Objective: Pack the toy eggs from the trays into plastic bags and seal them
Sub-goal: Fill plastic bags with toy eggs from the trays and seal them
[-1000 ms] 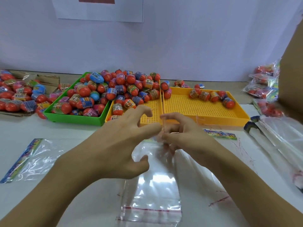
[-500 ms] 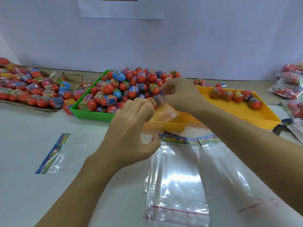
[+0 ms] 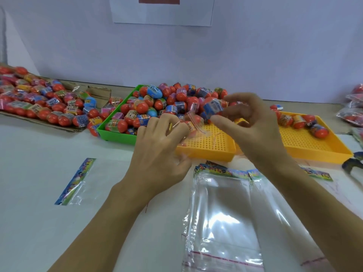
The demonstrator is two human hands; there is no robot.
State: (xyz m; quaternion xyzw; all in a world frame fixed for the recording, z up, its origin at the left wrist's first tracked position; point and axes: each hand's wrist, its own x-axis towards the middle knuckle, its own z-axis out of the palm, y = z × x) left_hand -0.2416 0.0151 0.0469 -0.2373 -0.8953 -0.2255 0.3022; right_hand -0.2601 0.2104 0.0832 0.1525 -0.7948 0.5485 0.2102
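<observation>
Eggs came next: our right hand [image 3: 249, 122] had risen to grasp 1 blue-wrapped toy egg [image 3: 212, 107]. Our left hand [image 3: 161, 146] still pinched the open plastic bag [image 3: 193, 126] over the yellow tray [image 3: 208, 146].

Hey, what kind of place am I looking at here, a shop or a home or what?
Probably a small hand-packing workstation, not a shop: trays heaped with toy eggs, a stack of empty plastic bags laid ready on the table, and filled bags piled at the right edge.
</observation>
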